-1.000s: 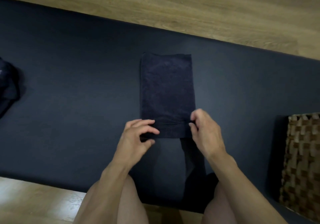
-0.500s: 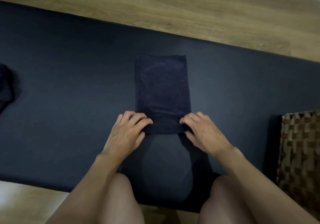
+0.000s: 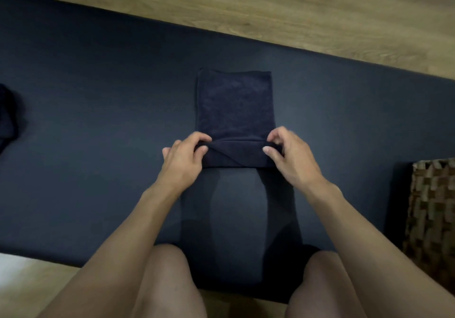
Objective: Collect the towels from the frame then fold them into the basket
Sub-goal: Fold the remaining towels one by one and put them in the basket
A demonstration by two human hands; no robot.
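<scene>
Towel (image 3: 234, 105) mid-fold: my left hand (image 3: 183, 156) and right hand (image 3: 290, 160) fingers curled, pinching its near corners. Next, likely carry the fold far, then into the basket (image 3: 433, 214) at right.

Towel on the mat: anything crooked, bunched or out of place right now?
Nothing serious. The towel lies as a straight-edged rectangle, and the left hand and right hand pinch its near corners evenly. Only a diagonal crease runs across the near folded flap, so that layer is not quite flat.
</scene>
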